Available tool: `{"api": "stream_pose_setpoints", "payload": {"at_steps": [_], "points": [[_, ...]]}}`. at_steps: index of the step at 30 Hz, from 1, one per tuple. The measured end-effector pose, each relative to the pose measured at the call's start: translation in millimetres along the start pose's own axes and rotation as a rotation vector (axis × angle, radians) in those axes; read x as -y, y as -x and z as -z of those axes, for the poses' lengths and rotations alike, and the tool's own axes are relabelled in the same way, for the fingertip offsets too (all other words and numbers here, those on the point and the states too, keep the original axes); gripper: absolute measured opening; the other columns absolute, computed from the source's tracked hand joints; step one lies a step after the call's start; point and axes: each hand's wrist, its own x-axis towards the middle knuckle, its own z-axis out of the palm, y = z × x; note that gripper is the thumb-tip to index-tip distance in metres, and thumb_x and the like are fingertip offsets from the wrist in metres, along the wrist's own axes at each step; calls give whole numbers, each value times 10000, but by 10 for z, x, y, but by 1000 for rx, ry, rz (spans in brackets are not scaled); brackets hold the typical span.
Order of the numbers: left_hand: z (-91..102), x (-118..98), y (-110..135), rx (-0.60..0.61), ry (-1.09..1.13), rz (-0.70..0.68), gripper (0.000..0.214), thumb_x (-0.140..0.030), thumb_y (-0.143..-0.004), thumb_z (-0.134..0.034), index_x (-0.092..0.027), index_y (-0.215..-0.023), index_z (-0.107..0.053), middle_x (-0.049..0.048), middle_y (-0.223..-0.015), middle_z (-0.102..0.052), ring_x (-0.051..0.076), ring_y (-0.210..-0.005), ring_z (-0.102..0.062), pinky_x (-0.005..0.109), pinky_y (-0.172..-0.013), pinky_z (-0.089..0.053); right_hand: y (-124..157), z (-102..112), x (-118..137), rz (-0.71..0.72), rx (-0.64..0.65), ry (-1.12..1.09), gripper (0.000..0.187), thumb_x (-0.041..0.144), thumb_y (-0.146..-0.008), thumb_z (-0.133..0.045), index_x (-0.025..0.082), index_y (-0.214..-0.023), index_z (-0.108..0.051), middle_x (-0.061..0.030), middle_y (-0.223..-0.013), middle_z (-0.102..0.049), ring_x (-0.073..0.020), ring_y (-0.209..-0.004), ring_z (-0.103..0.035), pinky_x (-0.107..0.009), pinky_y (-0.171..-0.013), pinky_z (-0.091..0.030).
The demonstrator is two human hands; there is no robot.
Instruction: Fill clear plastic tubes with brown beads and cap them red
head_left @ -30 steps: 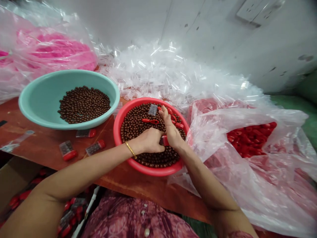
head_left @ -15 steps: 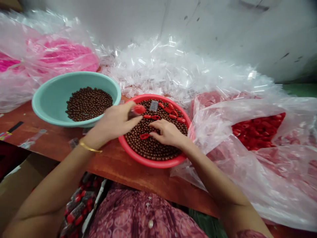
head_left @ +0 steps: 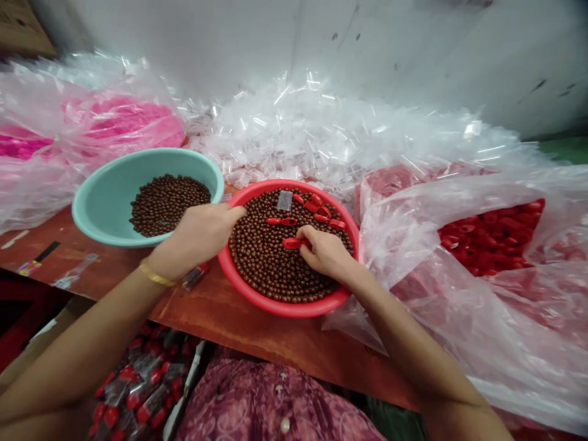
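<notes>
1. I'm watching the right hand (head_left: 325,254) pinching a red clip (head_left: 291,243), its grip pressed together on the clip's end, among brown beads (head_left: 260,260) near the centre of the red basin (head_left: 294,311).
2. The left hand (head_left: 197,239) is reaching over the basin's 9 o'clock rim, fingers together; I can't tell whether it's holding anything.
3. I'm judging this step as picking out clips; the next move is calling for lifting this one clear.

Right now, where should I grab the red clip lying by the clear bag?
Pinch the red clip at its middle from above with the left hand: it lies flat on the beads, long and narrow, with nothing over it, and the right hand already grips another clip.
</notes>
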Motion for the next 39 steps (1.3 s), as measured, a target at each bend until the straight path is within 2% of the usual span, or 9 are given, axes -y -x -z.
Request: {"api": "stream_pose_setpoints", "payload": {"at_steps": [5, 9, 14, 18, 22, 25, 27, 31, 39], "points": [[-549, -7, -1040, -75, -320, -499, 309, -107, -863, -425, -180, -1105, -603, 118, -1260, -561, 230, -1069, -538, 332, -803, -390, 6, -88, -217, -162, -302, -790, 175, 255, -734, -506, 205, -901, -504, 22, -720, -596, -114, -589, -547, -240, -538, -412], [-784, 80, -1460, -62, -368, -625, 236, -136, -879, -442, -156, -1016, -633, 105, -974, -670, 202, -921, -576, 322, -766, -380, -7, -37, -243, -320, -385, -1096, 252, 316, -673, -576, 201, -890, -518, 69, -627, -554, -55, -431, -418, -200, -428, -327], [-526, 21, -1218, -15, -409, -598, 197, -103, -836, -485, -108, -743, -658, 108, -699, -668, 201, -723, -587, 321, -675, -367, 5, 30, -235, -322, -445, -1167, 245, 281, -663, -600, 198, -889, -556, 69, -624, -572, -47, -436, -429, -192, -424, -327], [-402, -229, -748, 259, -405, -533, 231, -31, -754, -514, -122, -577, -631, 98, -621, -667, 187, -598, -593, 296, -564, -323, 4, 27, -255, -325, -477, -1193, 223, 259, -662, -602, 199, -871, -556, 66, -634, -589, -46, -445, -437, -188, -420, -328], [-556, -557, -583, 466, -366, -526, 226, -20, -760, -488, -108, -676, -678, 123, -701, -701, 198, -663, -644, 275, -549, -348, 12, 20, -253, -318, -486, -1181, 207, 249, -658, -595, 199, -854, -551, 65, -637, -593, -43, -436, -426, -192, -415, -326], [-725, -694, -691, 470, -277, -497, 241, -8, -752, -463, -90, -740, -689, 143, -750, -708, 221, -713, -660, 279, -566, -386, 22, 22, -240, -305, -479, -1168, 190, 242, -667, -583, 196, -849, -553, 62, -639, -590, -44, -444, -431, -195, -426, -337], [-813, -711, -784, 446, -184, -390, 227, -34, -747, -472, -90, -775, -689, 141, -763, -707, 222, -718, -660, 276, -572, -402, 26, 23, -238, -304, -478, -1163, 196, 235, -667, -577, 196, -859, -557, 63, -640, -590, -44, -446, -434, -194, -428, -341], [-911, -620, -889, 420, 201, -161, 193, -129, -727, -538, -139, -850, -686, 63, -798, -711, 180, -729, -635, 258, -631, -436, 22, 20, -246, -321, -474, -1151, 202, 245, -668, -582, 197, -864, -562, 62, -649, -596, -41, -436, -435, -193, -425, -347], [-842, -463, -752, 368, 1348, -32, 173, -201, -722, -643, -115, -870, -613, 22, -853, -668, 112, -805, -601, 268, -811, -461, 28, 33, -219, -384, -470, -1173, 217, 289, -633, -610, 203, -808, -515, 71, -590, -595, -53, -413, -461, -180, -393, -353]]}}
